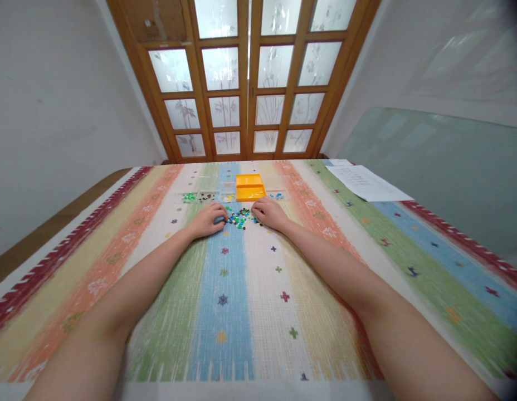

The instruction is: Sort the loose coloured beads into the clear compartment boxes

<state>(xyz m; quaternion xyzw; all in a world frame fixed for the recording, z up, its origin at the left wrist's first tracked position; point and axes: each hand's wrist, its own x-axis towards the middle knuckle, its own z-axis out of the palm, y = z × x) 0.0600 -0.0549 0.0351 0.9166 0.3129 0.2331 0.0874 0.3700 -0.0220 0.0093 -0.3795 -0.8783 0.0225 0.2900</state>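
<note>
A loose pile of small beads in blue, green, white and brown lies on the striped cloth between my hands. On the pile's left, my left hand is closed with its fingers curled round a small grey-blue object, whose kind I cannot make out. My right hand rests at the pile's right edge, fingers bent and pressed together at the beads; whatever they hold is hidden. Just beyond the pile stands an open yellow box. Clear trays hold sorted green beads, brown beads and blue beads.
The striped tablecloth covers the table. White paper sheets lie at the far right. A pale green glass panel stands beside the table's right edge, and wooden doors with glass panes rise behind the far edge.
</note>
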